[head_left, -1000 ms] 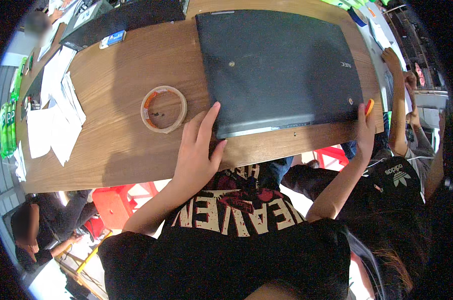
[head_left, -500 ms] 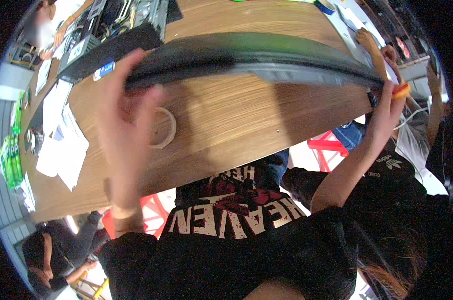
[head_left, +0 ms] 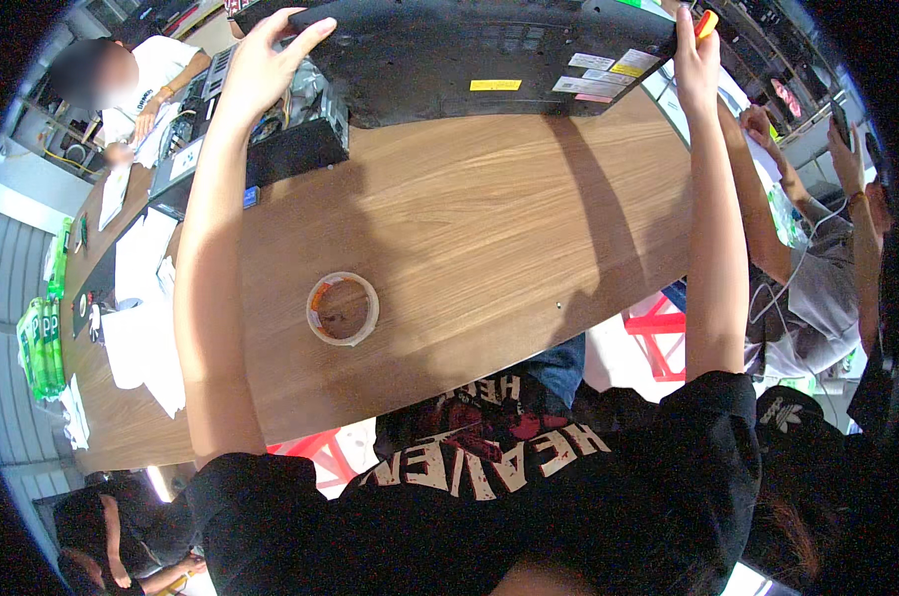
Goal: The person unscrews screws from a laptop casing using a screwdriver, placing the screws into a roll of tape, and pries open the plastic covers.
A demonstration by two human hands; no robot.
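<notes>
A wide black panel, apparently a monitor, is held up at the far side of the desk. Its dark back faces me, with white, yellow and pink labels near the lower right. My left hand grips its left end, thumb along the edge. At the right end, my right hand has hold of the edge, fingers partly hidden. A small orange-yellow piece shows beside the right fingers; I cannot tell what it is. The panel's top edge is cut off by the picture.
On the wooden desk lies a tape roll. An opened computer case stands at the far left, with white papers nearer. A person sits beyond it. Other people's arms are at the right. Green bottles stand at the left.
The panel has risen and moved farther from me, turning from nearly edge-on to show its labelled back. Both hands moved up with it, and the tape roll is now uncovered.
</notes>
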